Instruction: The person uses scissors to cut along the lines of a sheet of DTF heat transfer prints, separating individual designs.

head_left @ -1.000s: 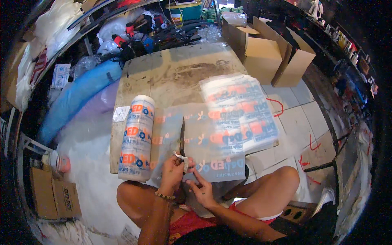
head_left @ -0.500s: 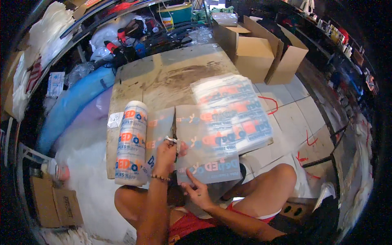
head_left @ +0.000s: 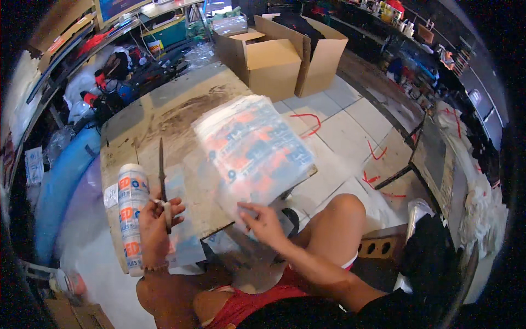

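My left hand (head_left: 158,222) is closed round the handles of a pair of scissors (head_left: 161,170), whose long dark blades point away from me over the wooden board. Beside it on the left lies a roll of printed plastic (head_left: 131,214), with a translucent length spreading from it under the hand. My right hand (head_left: 262,223) is at the near edge of a stack of printed plastic sheets (head_left: 252,148). Its fingers pinch the near edge of a translucent sheet (head_left: 233,205), blurred by motion over the stack; exactly how they grip is hard to see.
The worn wooden board (head_left: 159,118) stands low in front of my bent legs. Open cardboard boxes (head_left: 274,60) stand beyond it, on a tiled floor (head_left: 350,126) with red marks. At left are a blue plastic-wrapped bundle (head_left: 68,186) and clutter; a hollow block (head_left: 378,248) sits at right.
The cut sheet has moved right, off the roll's length and over the stack, with my right hand. My left hand has drawn back, scissors held upward. The view has turned right.
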The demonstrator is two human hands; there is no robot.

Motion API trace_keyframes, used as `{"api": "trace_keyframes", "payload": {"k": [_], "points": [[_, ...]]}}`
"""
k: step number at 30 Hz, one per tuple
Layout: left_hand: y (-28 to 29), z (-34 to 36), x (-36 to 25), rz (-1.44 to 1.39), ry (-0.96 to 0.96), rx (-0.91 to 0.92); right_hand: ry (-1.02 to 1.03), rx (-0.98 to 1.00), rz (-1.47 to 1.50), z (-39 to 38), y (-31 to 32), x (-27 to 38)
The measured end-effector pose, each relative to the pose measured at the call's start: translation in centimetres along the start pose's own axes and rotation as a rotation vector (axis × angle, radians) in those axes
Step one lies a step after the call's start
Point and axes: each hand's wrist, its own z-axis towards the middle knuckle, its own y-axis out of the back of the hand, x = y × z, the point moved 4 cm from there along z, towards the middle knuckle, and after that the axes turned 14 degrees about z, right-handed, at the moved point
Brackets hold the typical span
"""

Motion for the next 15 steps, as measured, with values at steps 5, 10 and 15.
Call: {"api": "trace_keyframes", "payload": {"k": [5,10,15], "points": [[3.4,-2.7,0.6,0.009,-0.031,-0.066,0.000,-0.085,0.133,5.9,4.0,-0.3],[7.1,-4.5,1.5,0.086,-0.041,-0.138,-0.129,-0.119,0.203,8.1,4.5,0.7],[8.6,-5.7,1.5,0.049,-0.070,-0.213,-0.178,-0.126,0.328,8.6,5.7,0.2]]}}
